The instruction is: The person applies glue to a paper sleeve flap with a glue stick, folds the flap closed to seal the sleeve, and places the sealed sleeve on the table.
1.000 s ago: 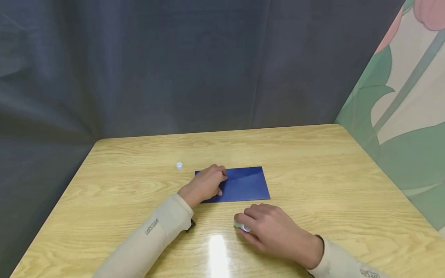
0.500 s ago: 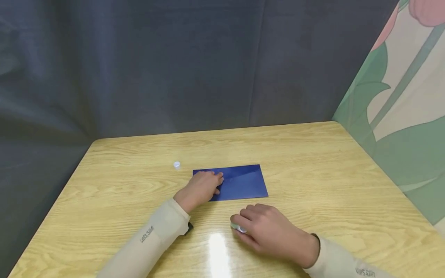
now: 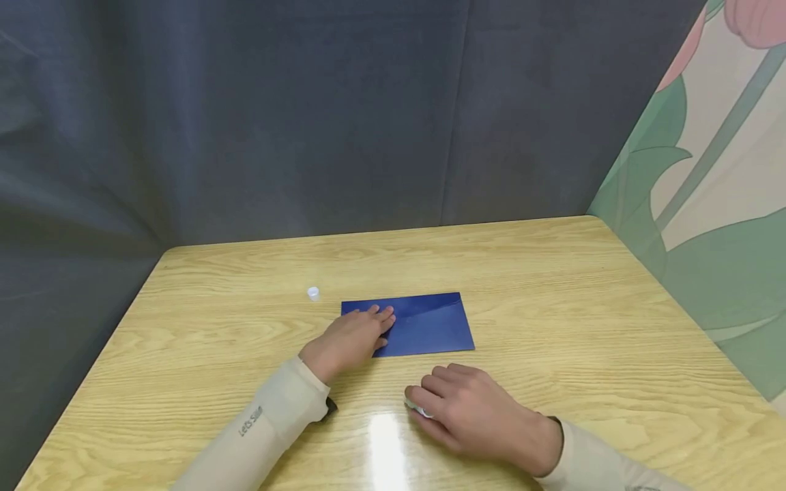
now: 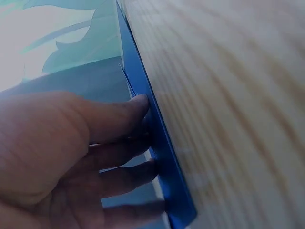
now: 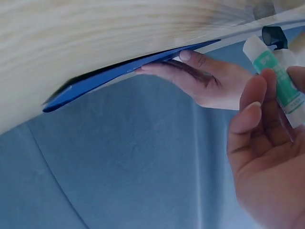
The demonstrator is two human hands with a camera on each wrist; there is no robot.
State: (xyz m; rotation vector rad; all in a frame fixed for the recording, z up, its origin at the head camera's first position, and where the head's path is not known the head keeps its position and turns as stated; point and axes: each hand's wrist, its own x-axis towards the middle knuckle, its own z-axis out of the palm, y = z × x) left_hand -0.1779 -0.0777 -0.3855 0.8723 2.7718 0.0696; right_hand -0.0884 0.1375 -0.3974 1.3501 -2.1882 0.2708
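A blue paper envelope [image 3: 432, 324] lies flat on the table, its flap folded over along the far side. My left hand [image 3: 351, 339] rests on its left part with spread, mostly straight fingers. In the left wrist view, those fingertips [image 4: 139, 100] touch the envelope's surface. Closer to me, my right hand [image 3: 473, 412] grips a glue stick [image 5: 286, 90] with a green and white label. Its white end, seen in the right wrist view, points away from the palm. A small white cap [image 3: 314, 293] stands left of the envelope, apart from both hands.
The wood-grain table [image 3: 583, 327] extends around the envelope on all sides. A dark curtain [image 3: 307, 123] hangs behind and to the left. At the right rises a panel with a flower pattern [image 3: 724, 204].
My left hand's fingers have gone from bent to flatter and more spread on the envelope. The right hand stays in about the same place, still gripping the glue stick.
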